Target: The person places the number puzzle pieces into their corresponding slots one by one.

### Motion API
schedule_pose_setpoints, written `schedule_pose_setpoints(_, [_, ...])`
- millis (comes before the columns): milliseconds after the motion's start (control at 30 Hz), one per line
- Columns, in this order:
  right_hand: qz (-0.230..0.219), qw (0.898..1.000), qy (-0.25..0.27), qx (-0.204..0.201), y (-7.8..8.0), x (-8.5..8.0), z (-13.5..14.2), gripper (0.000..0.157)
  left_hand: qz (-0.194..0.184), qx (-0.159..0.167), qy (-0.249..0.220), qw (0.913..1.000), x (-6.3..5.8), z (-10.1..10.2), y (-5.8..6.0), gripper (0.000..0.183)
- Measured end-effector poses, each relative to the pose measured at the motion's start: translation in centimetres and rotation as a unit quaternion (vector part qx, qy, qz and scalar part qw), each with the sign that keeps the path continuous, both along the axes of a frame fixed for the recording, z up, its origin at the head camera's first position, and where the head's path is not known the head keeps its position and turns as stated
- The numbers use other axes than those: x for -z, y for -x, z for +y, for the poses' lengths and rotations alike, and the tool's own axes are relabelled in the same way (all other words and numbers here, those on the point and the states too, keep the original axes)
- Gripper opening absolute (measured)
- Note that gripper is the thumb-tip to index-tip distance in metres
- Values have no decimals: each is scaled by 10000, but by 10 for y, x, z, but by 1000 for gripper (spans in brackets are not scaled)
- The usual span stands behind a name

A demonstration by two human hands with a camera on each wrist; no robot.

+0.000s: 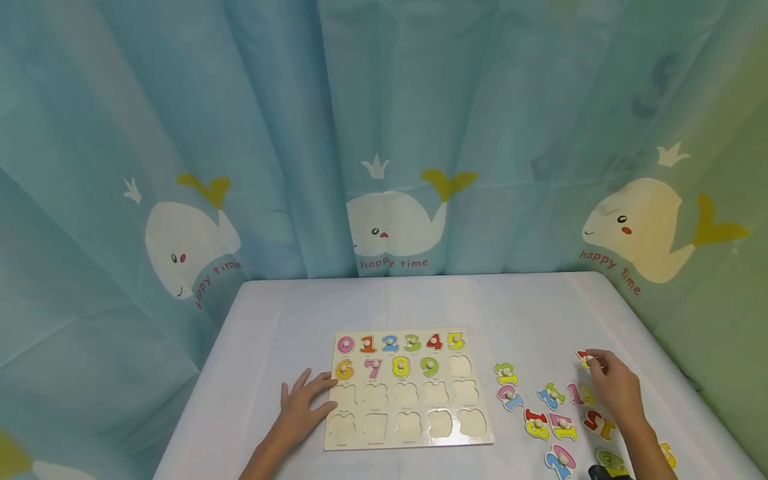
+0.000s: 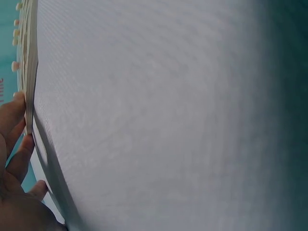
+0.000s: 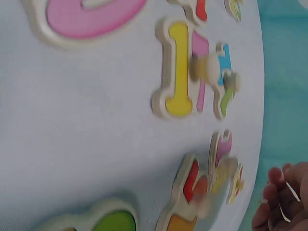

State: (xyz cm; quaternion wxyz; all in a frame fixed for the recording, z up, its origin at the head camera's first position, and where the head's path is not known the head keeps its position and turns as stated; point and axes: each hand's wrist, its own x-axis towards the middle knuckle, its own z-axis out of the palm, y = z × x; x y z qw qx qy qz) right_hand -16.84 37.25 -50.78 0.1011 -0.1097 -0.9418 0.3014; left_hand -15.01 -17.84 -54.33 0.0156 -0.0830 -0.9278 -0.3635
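Observation:
A wooden number puzzle board [image 1: 414, 383] lies on the table, with knobbed number pieces 0 to 9 in its upper two rows and bare recesses below. My left hand [image 1: 300, 410] rests at the board's left edge, fingers fairly straight and touching it; the left wrist view shows fingertips [image 2: 18, 98] against the board's edge [image 2: 31, 72]. My right hand [image 1: 615, 387] hovers over the loose pieces at the right, fingers bent, nearest a red-and-yellow number piece [image 1: 583, 357]. In the right wrist view, a gap separates the fingers [image 3: 273, 192] from that small piece [image 3: 236, 185].
Several loose two-digit number pieces lie right of the board, including a 13 [image 1: 506, 373], an 18 [image 1: 537, 424], a 17 [image 1: 563, 427] and a 20 [image 1: 561, 460]. A black object [image 1: 600, 473] shows at the bottom edge. A whale-print curtain [image 1: 288, 167] hangs behind the white table [image 1: 288, 307].

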Motion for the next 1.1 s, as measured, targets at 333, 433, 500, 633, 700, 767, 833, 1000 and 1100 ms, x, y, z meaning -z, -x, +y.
schedule_pose_setpoints(333, [-210,9990,71,401,1,7,14,31,68,-31,-17,10000,0,0,0,35])
schedule_pose_setpoints(433, [-264,9992,83,280,0,7,14,32,74,-45,-2,10000,1,0,0,35])
schedule_pose_setpoints(500, [-247,9994,59,250,0,7,14,31,75,-50,7,10000,1,0,0,35])
schedule_pose_setpoints(633, [-238,9991,-2,361,1,8,14,31,58,-41,10,10000,2,0,0,36])
schedule_pose_setpoints(700, [-251,9988,-27,420,1,9,15,31,54,-30,16,10000,2,0,0,36])
schedule_pose_setpoints(767, [-276,9986,-16,461,2,11,17,32,61,-26,45,10000,2,0,0,36])
schedule_pose_setpoints(833, [-330,9983,29,480,2,12,18,32,69,-19,56,10000,2,0,0,36])
schedule_pose_setpoints(1000, [-464,9984,91,318,2,15,21,33,66,5,43,10000,2,-1,0,36])
schedule_pose_setpoints(1100, [-584,9982,104,-64,0,14,21,35,63,5,45,10000,2,-1,0,36])
